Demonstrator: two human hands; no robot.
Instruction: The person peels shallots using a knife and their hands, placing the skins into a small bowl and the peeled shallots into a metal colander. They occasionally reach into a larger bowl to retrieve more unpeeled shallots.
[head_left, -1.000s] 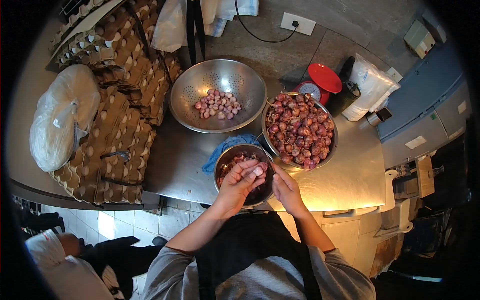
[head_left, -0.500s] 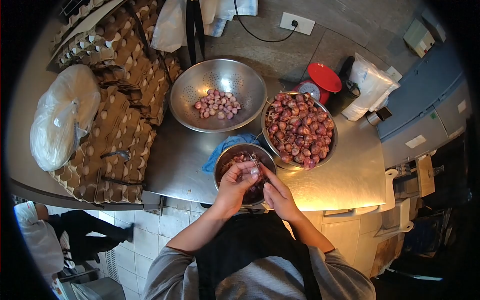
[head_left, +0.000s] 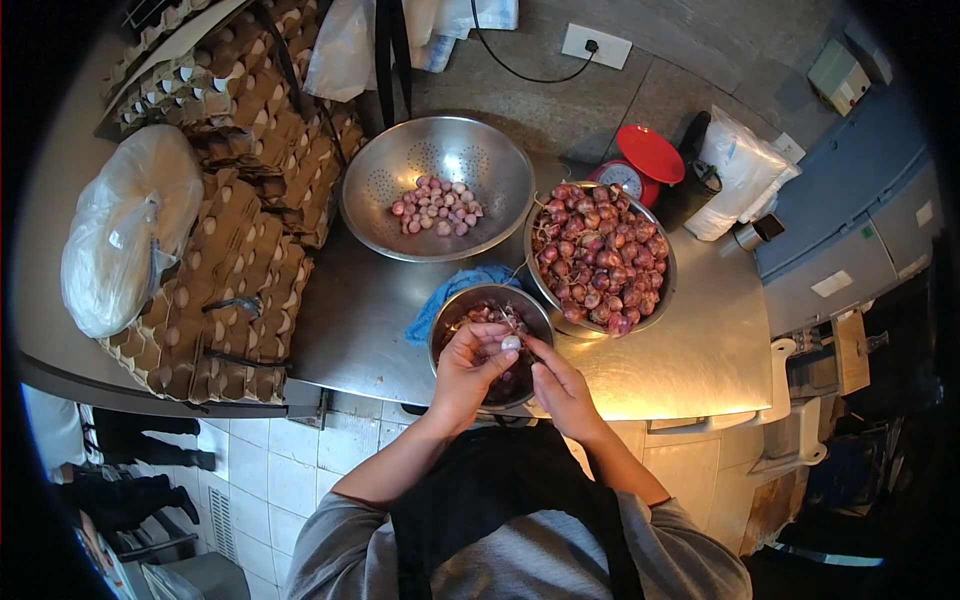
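My left hand (head_left: 468,368) pinches a pale, peeled shallot (head_left: 510,343) between thumb and fingertips. Close beside it on the right is my right hand (head_left: 563,392), its fingers closed and the index finger reaching toward the shallot; whatever it grips is too small to make out. Both hands are over a steel bowl (head_left: 437,352) containing reddish skins and scraps. Behind it, a perforated steel colander (head_left: 365,215) holds peeled pinkish shallots (head_left: 440,207). Unpeeled red shallots (head_left: 598,258) fill another steel bowl (head_left: 660,308) at the right.
A blue cloth (head_left: 432,308) lies beside the scrap bowl on the steel table (head_left: 350,345). Stacked egg trays (head_left: 225,290) and a plastic bag (head_left: 130,235) stand left. A red scale (head_left: 650,155) is behind the shallots. People's dark-clothed legs (head_left: 150,450) show at lower left.
The shallot shows more plainly between my fingers, and my right hand has shifted slightly. At lower left, the person in dark trousers has moved, and a second pair of legs shows.
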